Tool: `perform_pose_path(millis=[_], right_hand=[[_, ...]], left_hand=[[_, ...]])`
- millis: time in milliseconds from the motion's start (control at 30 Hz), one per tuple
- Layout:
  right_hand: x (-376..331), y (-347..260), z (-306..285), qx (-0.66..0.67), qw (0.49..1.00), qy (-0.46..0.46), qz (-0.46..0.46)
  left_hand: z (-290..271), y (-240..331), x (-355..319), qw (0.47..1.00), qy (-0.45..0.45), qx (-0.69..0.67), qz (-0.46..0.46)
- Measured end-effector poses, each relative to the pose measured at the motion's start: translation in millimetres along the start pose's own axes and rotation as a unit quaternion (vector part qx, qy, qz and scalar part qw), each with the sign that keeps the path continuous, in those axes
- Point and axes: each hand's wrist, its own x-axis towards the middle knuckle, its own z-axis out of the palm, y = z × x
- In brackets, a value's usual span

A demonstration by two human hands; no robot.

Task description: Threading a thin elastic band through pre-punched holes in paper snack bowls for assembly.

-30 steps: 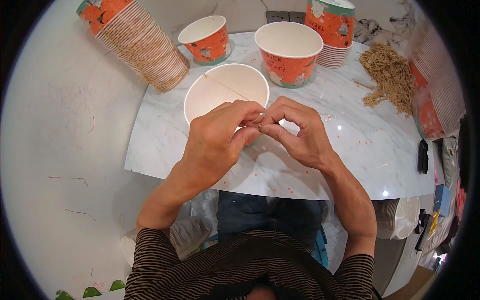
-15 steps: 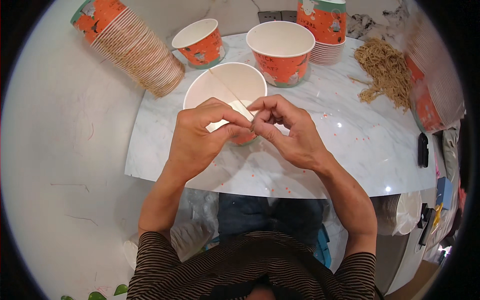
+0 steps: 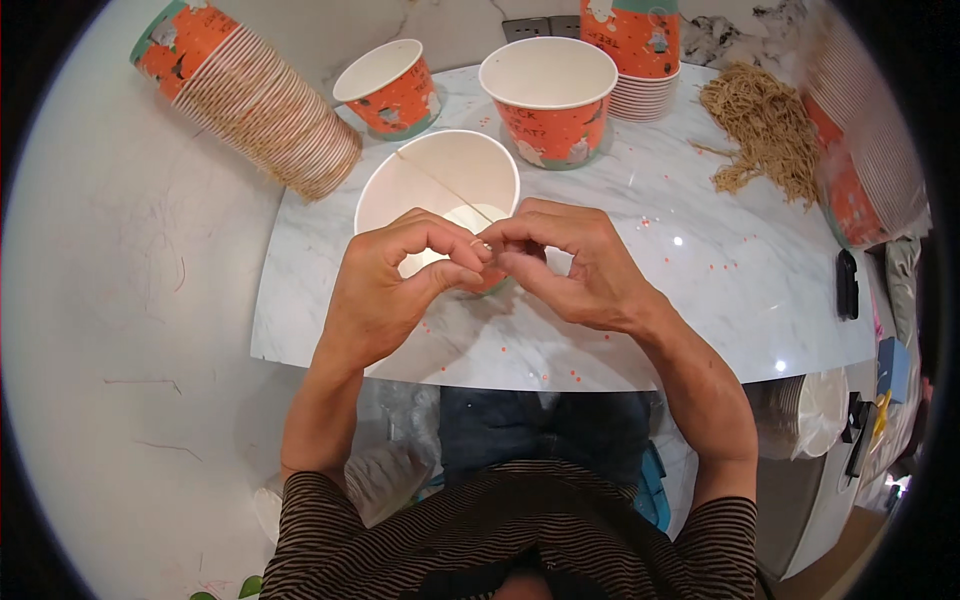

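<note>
A white-lined paper bucket (image 3: 385, 195) with an orange outside stands on the table in front of me, mostly behind my hands. A thin tan string (image 3: 440, 183) stretches across its mouth from the far left rim to my fingers. At the near rim my left hand (image 3: 378, 280) is closed, with thumb and forefinger almost together at the string's end. Close against it, my right hand (image 3: 585, 262) pinches the same spot. The fingertips hide the knot or hole there, if any.
Two more orange buckets, one small (image 3: 395, 100) and one large (image 3: 555, 130), stand behind. A leaning stack of stringed buckets (image 3: 260, 110) is at the left. A tan string heap (image 3: 762, 130) and a bagged bucket stack (image 3: 860, 190) lie right. The marble-patterned table (image 3: 700, 330) holds orange specks.
Both hands have shifted slightly and the fingertips have rearranged at the string's end. The whole view has moved a little; the bucket remains beneath my hands.
</note>
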Motion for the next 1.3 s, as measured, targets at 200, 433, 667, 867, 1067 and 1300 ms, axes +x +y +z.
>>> perform_pose_path(millis=[200, 433, 667, 867, 1067, 1300], right_hand=[[-2.4, -2.1, 5.0, 0.072, 0.995, 0.011, 0.067], [-5.5, 1.2, 7.0, 0.068, 0.995, 0.04, 0.056], [-6.5, 2.7, 8.1, -0.033, 0.999, 0.018, -0.006], [-6.8, 3.5, 8.5, -0.028, 1.0, -0.005, 0.001], [-7.1, 1.4, 7.2, -0.013, 0.999, -0.007, 0.029], [-7.4, 1.3, 8.3, 0.026, 0.998, -0.005, 0.06]], left_hand=[[1.7, 4.7, -0.1, 0.999, -0.025, 0.043, 0.02], [6.0, 5.0, 0.7, 0.999, 0.005, 0.036, 0.003], [8.1, -5.9, 2.2, 0.997, 0.062, 0.041, -0.002], [15.2, -0.6, 2.9, 0.989, 0.135, 0.054, -0.017], [11.8, -6.4, -0.7, 0.97, 0.101, 0.197, 0.099], [7.8, -2.9, 1.5, 0.957, 0.056, 0.24, 0.152]])
